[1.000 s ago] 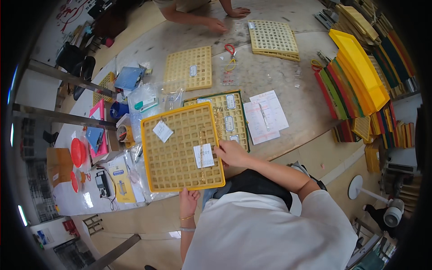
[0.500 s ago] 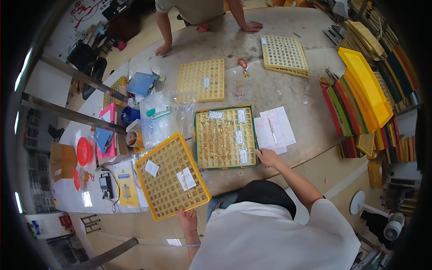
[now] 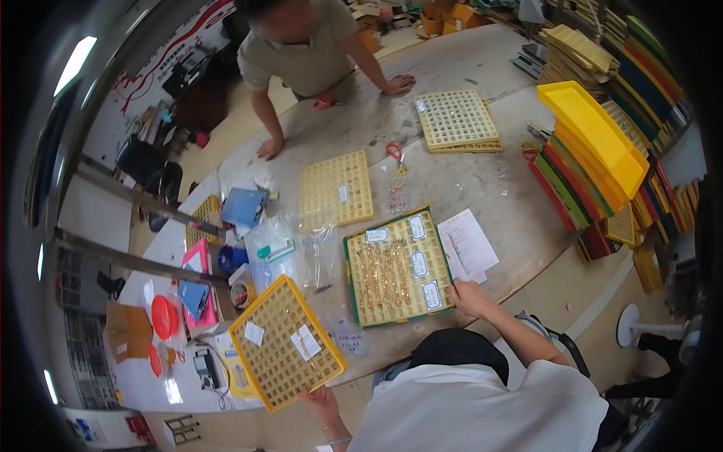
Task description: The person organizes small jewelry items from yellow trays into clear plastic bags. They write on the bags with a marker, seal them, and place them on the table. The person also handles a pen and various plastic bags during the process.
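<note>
Head view. The left hand point(image 3: 320, 404) grips the near edge of a yellow-orange square plastic grid tray point(image 3: 287, 343), closed on its rim; the tray lies tilted at the near left of the grey desk point(image 3: 527, 218), partly overhanging the near edge. Two white paper labels rest on its grid. The right hand point(image 3: 468, 297) rests flat, fingers spread, at the near right corner of a green-framed grid tray filled with gold-coloured parts point(image 3: 397, 267); whether it pinches the rim cannot be told. This tray sits at the near centre of the desk, with a white printed sheet point(image 3: 467, 245) just to its right.

Handling judgement: the yellow-orange tray appears stiff and light, with an open lattice; take hold at the solid rim, not the cells. The filled tray is probably heavier, and its loose parts could spill if tipped; support it at two opposite edges and keep it level.

Farther off lie two pale yellow empty grid trays point(image 3: 336, 187) point(image 3: 456, 120), red-handled scissors point(image 3: 395, 154), and clear plastic bags point(image 3: 301, 252). Another person point(image 3: 301, 45) leans both hands on the far edge. Stacked coloured trays point(image 3: 595, 158) stand at the right.
</note>
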A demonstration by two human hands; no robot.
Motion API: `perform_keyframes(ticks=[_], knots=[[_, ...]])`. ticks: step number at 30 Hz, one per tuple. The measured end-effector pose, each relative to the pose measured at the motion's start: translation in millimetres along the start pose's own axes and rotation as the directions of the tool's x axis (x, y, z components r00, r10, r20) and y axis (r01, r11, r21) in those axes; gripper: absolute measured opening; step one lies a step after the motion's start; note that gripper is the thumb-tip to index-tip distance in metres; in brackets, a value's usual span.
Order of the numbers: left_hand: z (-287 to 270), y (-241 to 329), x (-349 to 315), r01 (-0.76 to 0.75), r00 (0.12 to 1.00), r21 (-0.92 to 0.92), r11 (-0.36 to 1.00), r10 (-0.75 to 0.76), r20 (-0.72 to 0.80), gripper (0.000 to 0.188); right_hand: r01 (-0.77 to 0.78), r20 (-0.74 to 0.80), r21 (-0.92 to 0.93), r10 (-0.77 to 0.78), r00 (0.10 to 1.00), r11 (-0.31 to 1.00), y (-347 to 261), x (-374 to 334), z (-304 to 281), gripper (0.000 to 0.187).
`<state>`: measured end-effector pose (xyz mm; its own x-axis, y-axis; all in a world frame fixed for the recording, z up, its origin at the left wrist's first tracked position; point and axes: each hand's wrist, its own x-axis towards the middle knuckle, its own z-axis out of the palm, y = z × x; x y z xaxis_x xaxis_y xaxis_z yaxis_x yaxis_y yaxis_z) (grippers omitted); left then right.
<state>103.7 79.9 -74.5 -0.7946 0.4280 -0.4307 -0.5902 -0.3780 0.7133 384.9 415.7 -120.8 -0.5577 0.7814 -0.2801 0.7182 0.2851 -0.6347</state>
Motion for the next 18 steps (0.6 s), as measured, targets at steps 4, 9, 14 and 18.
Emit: perform_keyframes(ticks=[4,9,14,18], knots=[[10,2,0,0.008,0.999,-0.008,1.0,-0.007,0.051,0.022,-0.037,-0.035,0.095,0.04,0.999,0.995,8,-5,-43,0.03],[17,1,7,0.026,0.999,-0.007,1.0,-0.025,0.031,0.021,-0.006,-0.163,0.158,0.032,0.986,0.987,20,0,-66,0.029],[28,-2,13,0.061,0.998,0.002,0.998,-0.061,0.009,0.021,-0.036,-0.244,0.353,0.129,0.961,0.935,9,48,-70,0.03],[37,-2,10,0.043,0.998,0.015,0.999,-0.042,-0.05,0.022,-0.085,-0.255,0.578,0.279,0.926,0.811,-2,110,-47,0.031]])
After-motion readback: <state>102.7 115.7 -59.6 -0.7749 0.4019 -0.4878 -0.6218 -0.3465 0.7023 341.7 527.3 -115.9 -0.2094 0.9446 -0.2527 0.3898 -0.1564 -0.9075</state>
